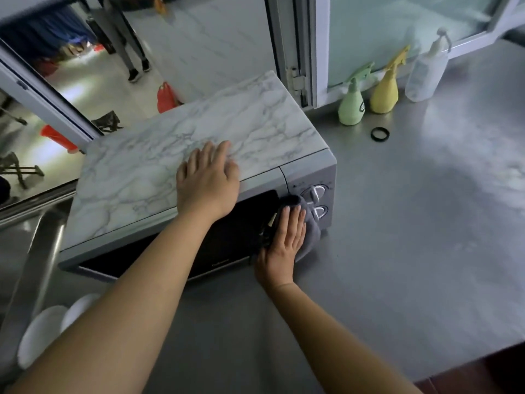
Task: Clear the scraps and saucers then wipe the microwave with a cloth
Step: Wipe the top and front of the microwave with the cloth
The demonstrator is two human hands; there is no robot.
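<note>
Saucers [42, 331] already off in sink, wipe underway: right hand [284, 245] fingers flat, pressing grey cloth [308, 220] on microwave [199, 143] front; left hand [208, 180] fingers spread on top.

Both forearms are bare to the frame's edge; no sleeve shows.

Single head cam, wide-angle, on my head looking forward and down. Close range: both my forearms enter from the bottom edge, microwave [199, 177] sits centre-left, steel counter [412, 251] fills the right. Top of frame reaches the window frame [301, 52] behind. Edges visibly bowed. No second view to overlap.
</note>
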